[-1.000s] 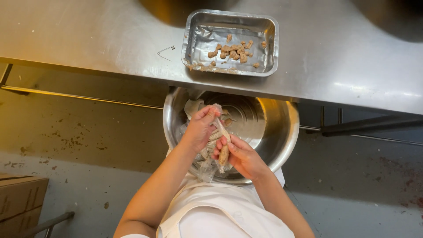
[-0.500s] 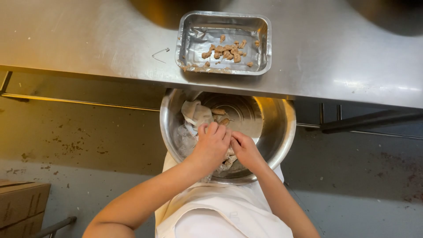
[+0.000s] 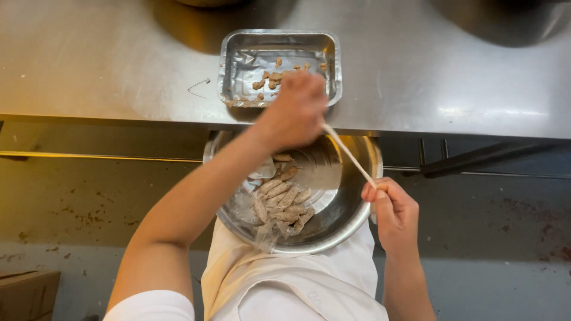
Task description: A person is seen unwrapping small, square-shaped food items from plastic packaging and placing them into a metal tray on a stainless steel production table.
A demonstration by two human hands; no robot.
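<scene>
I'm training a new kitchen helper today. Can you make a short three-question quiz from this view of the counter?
1. True or false: the foil tray sits on the steel counter.
2. The thin pale strip is stretched between:
A) both hands
B) tray and bowl
C) two bowls
3. The brown sausage-like pieces lie in the metal ____.

Key: 1 true; 2 A, left hand and right hand; 3 bowl.
</scene>
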